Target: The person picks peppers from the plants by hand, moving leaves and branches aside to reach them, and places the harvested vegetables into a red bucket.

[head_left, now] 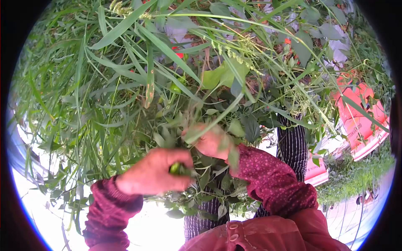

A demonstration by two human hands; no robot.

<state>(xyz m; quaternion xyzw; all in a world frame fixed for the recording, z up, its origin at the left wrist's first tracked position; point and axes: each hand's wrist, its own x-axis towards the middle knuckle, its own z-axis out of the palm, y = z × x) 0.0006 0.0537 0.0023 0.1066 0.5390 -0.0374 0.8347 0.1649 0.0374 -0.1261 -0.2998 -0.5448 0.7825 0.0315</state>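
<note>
My left hand [157,172] is curled round a green pepper [178,168], low in the leafy plants, with its fingers bent and smeared by motion. Just up and to the right, my right hand [209,140] is closed among the stems and leaves, partly behind a blurred blade of grass; what it grips, if anything, is hidden. Another green fruit [176,86] hangs among the leaves above my hands. A small red one [179,53] shows higher up.
Long grass blades [121,31] and leaves surround both hands. A red printed bucket or bag [360,119] lies at the right, and another red printed piece [317,170] shows lower. My striped trouser legs [292,144] are below the foliage.
</note>
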